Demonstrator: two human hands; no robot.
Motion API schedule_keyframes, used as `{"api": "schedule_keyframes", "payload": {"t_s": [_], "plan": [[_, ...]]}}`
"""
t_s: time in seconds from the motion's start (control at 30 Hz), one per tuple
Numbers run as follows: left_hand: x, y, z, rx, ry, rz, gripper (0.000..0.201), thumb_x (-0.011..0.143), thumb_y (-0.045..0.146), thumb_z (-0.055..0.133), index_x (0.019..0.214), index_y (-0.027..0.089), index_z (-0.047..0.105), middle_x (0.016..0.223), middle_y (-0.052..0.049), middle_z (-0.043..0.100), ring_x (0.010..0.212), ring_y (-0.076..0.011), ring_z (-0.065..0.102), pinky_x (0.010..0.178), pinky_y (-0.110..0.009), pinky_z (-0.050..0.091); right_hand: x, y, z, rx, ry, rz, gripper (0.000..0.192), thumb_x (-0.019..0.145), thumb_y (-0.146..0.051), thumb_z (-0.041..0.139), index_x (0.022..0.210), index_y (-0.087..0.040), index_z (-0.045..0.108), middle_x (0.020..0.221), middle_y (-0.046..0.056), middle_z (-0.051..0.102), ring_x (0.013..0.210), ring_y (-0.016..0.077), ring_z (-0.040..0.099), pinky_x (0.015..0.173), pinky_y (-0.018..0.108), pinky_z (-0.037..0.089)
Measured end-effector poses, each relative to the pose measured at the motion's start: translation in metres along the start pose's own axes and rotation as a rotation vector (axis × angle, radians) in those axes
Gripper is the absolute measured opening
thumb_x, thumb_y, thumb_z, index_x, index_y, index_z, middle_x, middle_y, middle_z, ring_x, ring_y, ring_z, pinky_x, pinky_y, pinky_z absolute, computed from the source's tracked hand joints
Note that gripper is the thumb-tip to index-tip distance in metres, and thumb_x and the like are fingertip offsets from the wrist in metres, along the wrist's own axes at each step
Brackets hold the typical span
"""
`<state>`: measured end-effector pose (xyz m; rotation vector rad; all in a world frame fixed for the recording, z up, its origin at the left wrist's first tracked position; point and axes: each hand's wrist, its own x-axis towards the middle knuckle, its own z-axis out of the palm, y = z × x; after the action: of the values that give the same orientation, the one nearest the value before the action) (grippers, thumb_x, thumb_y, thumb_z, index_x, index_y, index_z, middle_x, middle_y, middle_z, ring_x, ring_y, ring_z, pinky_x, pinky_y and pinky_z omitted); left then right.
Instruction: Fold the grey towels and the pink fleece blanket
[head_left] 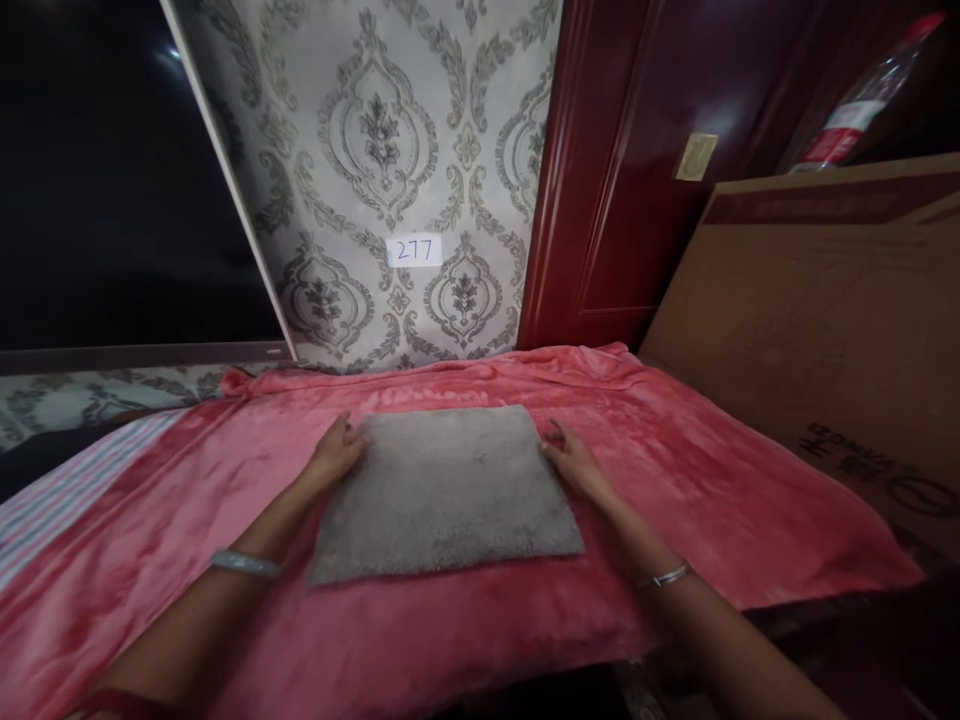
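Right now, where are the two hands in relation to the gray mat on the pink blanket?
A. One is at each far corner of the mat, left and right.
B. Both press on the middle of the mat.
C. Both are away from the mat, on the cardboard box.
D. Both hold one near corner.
A: the left hand is at the far left corner of the gray mat and the right hand at its far right corner, with the mat lying flat on the pink blanket.

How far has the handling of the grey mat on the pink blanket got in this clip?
Done: the grey mat lies flat and spread on the pink blanket. In hand: the left hand and right hand each touch a far corner. Left: no fold shows yet.
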<state>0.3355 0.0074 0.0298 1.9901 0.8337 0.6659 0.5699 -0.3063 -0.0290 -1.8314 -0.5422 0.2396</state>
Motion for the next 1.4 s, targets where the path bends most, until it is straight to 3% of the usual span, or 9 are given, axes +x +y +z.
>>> {"api": "schedule_keyframes", "payload": {"t_s": [0.07, 0.23, 0.43, 0.77, 1.0, 1.13, 1.27, 1.33, 1.4], "plan": [[0.007, 0.019, 0.015, 0.244, 0.025, 0.221, 0.067, 0.08, 0.032, 0.064, 0.142, 0.01, 0.049, 0.153, -0.021, 0.047, 0.145, -0.0332, 0.04, 0.118, -0.044, 0.034, 0.011, -0.023, 0.006, -0.269, 0.064, -0.152, 0.072, 0.081, -0.025, 0.054, 0.151, -0.015, 0.041, 0.144, 0.015, 0.055, 0.134, 0.0288, 0.049, 0.114, 0.048, 0.037], [-0.004, 0.061, 0.082, 0.598, -0.32, 0.463, 0.068, 0.094, 0.039, 0.046, 0.15, 0.002, 0.036, 0.16, -0.026, 0.032, 0.15, -0.0333, 0.028, 0.122, -0.048, 0.024, 0.015, -0.068, 0.057, -0.788, -0.087, -0.317, 0.061, 0.093, -0.022, 0.041, 0.154, -0.013, 0.04, 0.159, 0.014, 0.038, 0.148, 0.0281, 0.031, 0.12, 0.046, 0.025], [-0.044, 0.041, 0.129, 0.841, -0.335, 0.472, 0.065, 0.099, 0.043, 0.035, 0.153, 0.007, 0.036, 0.162, -0.022, 0.031, 0.152, -0.0349, 0.022, 0.123, -0.058, 0.015, -0.008, -0.046, 0.092, -0.987, -0.181, -0.335, 0.054, 0.102, -0.032, 0.035, 0.154, -0.02, 0.041, 0.162, 0.011, 0.033, 0.149, 0.0328, 0.026, 0.119, 0.057, 0.016], [-0.02, 0.036, 0.087, 0.874, -0.437, 0.395, 0.075, 0.096, 0.059, 0.039, 0.156, 0.016, 0.032, 0.165, -0.02, 0.023, 0.153, -0.0357, 0.019, 0.121, -0.06, 0.014, -0.008, -0.044, 0.091, -0.998, -0.18, -0.336, 0.054, 0.103, -0.032, 0.032, 0.155, -0.019, 0.04, 0.162, 0.011, 0.032, 0.149, 0.0327, 0.027, 0.119, 0.057, 0.016], [-0.022, 0.02, 0.067, 0.959, -0.218, 0.304, 0.076, 0.097, 0.059, 0.037, 0.151, 0.005, 0.039, 0.16, -0.028, 0.03, 0.151, -0.0396, 0.023, 0.12, -0.062, 0.014, -0.009, -0.047, 0.091, -1.001, -0.175, -0.313, 0.054, 0.102, -0.033, 0.033, 0.154, -0.019, 0.041, 0.162, 0.011, 0.032, 0.149, 0.0325, 0.027, 0.119, 0.057, 0.016], [-0.037, 0.017, 0.077, 0.896, -0.361, 0.415, 0.073, 0.097, 0.055, 0.039, 0.155, 0.011, 0.034, 0.162, -0.023, 0.027, 0.153, -0.0386, 0.019, 0.12, -0.063, 0.013, -0.01, -0.047, 0.093, -1.008, -0.17, -0.309, 0.053, 0.103, -0.033, 0.032, 0.154, -0.022, 0.041, 0.162, 0.009, 0.033, 0.149, 0.0316, 0.027, 0.119, 0.057, 0.016], [-0.048, 0.021, 0.081, 0.683, -0.597, 0.658, 0.064, 0.098, 0.046, 0.041, 0.157, 0.021, 0.031, 0.165, -0.012, 0.028, 0.153, -0.0264, 0.021, 0.124, -0.053, 0.013, -0.009, -0.046, 0.089, -1.019, -0.183, -0.314, 0.053, 0.103, -0.033, 0.032, 0.155, -0.021, 0.039, 0.163, 0.009, 0.031, 0.149, 0.0317, 0.026, 0.12, 0.056, 0.016], [-0.046, 0.023, 0.077, 0.643, -0.53, 0.654, 0.057, 0.1, 0.038, 0.038, 0.154, 0.02, 0.037, 0.163, -0.011, 0.033, 0.152, -0.0233, 0.026, 0.125, -0.049, 0.016, -0.007, -0.05, 0.086, -1.017, -0.219, -0.286, 0.054, 0.104, -0.032, 0.032, 0.155, -0.02, 0.038, 0.163, 0.01, 0.03, 0.15, 0.032, 0.024, 0.12, 0.056, 0.016], [-0.04, 0.022, 0.068, 0.694, -0.335, 0.557, 0.054, 0.099, 0.029, 0.035, 0.15, 0.013, 0.042, 0.16, -0.016, 0.037, 0.151, -0.0262, 0.028, 0.125, -0.05, 0.016, -0.006, -0.061, 0.089, -1.002, -0.251, -0.236, 0.054, 0.104, -0.033, 0.031, 0.156, -0.018, 0.037, 0.163, 0.011, 0.029, 0.151, 0.0318, 0.023, 0.12, 0.056, 0.018]]}}
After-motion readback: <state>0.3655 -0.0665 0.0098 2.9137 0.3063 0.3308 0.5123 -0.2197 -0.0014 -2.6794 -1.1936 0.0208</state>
